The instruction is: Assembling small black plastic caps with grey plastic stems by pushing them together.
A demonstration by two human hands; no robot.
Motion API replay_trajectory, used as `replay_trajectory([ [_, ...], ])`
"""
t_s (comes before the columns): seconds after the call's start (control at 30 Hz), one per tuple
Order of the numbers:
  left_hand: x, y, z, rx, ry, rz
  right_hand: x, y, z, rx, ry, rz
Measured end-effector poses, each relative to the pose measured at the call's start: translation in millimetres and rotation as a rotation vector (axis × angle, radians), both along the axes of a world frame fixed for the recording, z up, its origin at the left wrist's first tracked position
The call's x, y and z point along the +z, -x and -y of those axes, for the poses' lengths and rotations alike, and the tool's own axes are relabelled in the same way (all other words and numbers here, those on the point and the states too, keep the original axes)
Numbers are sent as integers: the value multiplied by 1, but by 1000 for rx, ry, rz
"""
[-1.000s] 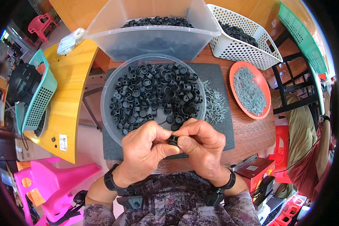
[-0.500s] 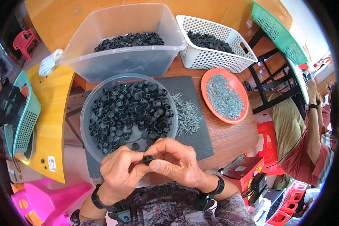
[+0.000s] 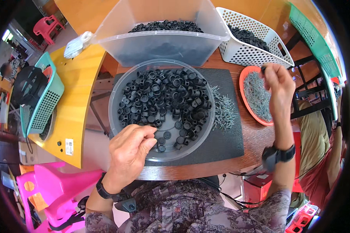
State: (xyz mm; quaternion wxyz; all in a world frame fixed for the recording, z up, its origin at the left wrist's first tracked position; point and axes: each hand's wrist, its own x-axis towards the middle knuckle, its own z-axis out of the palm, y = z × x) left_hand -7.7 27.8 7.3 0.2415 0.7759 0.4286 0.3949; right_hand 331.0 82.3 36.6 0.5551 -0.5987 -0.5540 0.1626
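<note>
My left hand [image 3: 129,152] is over the near left rim of a round clear tub [image 3: 116,134] full of small black plastic caps [image 3: 161,91]. Its thumb and fingers are pinched together; whatever is between them is too small or hidden to name. Out to the right, my right hand [image 3: 280,87] is raised over the orange plate [image 3: 243,91] heaped with silver screws [image 3: 256,97]. At its fingertips it pinches a small black plastic cap [image 3: 263,69]. More screws [image 3: 224,110] lie on the dark mat [image 3: 227,147] between tub and plate.
Behind the tub stand a large clear bin [image 3: 163,48] and a white perforated basket [image 3: 252,52], both with black parts. A yellow table [image 3: 76,112] with a green basket [image 3: 46,97] is at left, above a pink chair [image 3: 54,186]. Another person's arm [image 3: 334,159] shows at right.
My hands have come apart from working together on a black cap. The right moved right and away over the plate with a cap; the left stays by the tub. The view shifted.
</note>
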Motion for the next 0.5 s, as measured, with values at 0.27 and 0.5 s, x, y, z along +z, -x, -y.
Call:
replay_trajectory([
  [0.27,6,-27,-10,-249,-128,-208,3,-77,-94,-267,-103,500],
  [0.5,-5,-32,-16,-318,-199,-342,-1,-77,-106,-337,71,821],
])
